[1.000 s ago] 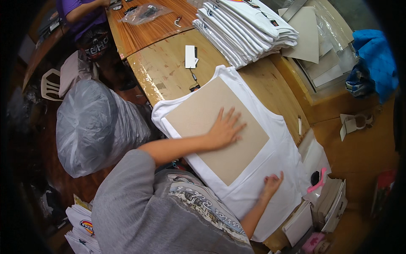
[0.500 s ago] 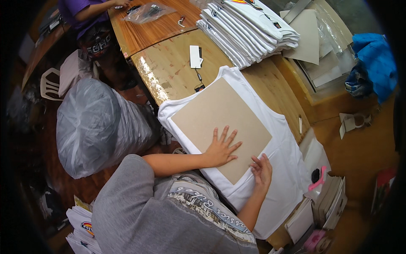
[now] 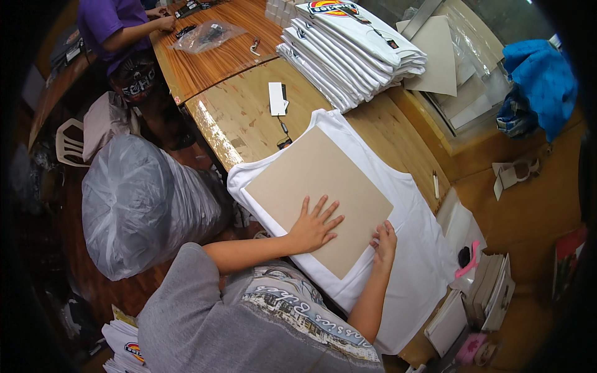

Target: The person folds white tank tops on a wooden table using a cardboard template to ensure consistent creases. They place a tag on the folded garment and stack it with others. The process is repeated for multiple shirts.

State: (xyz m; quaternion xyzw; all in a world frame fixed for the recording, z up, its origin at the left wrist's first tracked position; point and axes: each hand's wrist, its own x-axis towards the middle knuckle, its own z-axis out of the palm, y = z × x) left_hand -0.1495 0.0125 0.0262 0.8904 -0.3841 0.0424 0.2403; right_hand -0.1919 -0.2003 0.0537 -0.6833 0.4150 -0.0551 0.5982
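Note:
A white sleeveless shirt [image 3: 410, 267] lies spread on the wooden table. On top of it rests a square beige cardboard sheet [image 3: 323, 180], with shirt fabric showing all round. My left hand [image 3: 316, 227] presses flat on the cardboard near its lower left side, fingers spread. By the cardboard's right corner, my right hand [image 3: 384, 244] is curled over the shirt, its fingertips drawn in toward the thumb. What those fingers hold, if anything, cannot be made out. Beyond the neckline a white hang tag [image 3: 277, 98] on a dark cord lies on the table.
A tall stack of folded white shirts [image 3: 351, 62] stands at the back. A large grey plastic sack [image 3: 127, 205] fills the floor at left. Far left, another person's hand [image 3: 165, 22] is near a clear plastic bag [image 3: 208, 37]. Bundled boards [image 3: 485, 289] stand at lower right.
The view has shifted slightly, so the table things sit lower and further left. My right hand's fingers have curled in more. My left hand stays flat on the cardboard.

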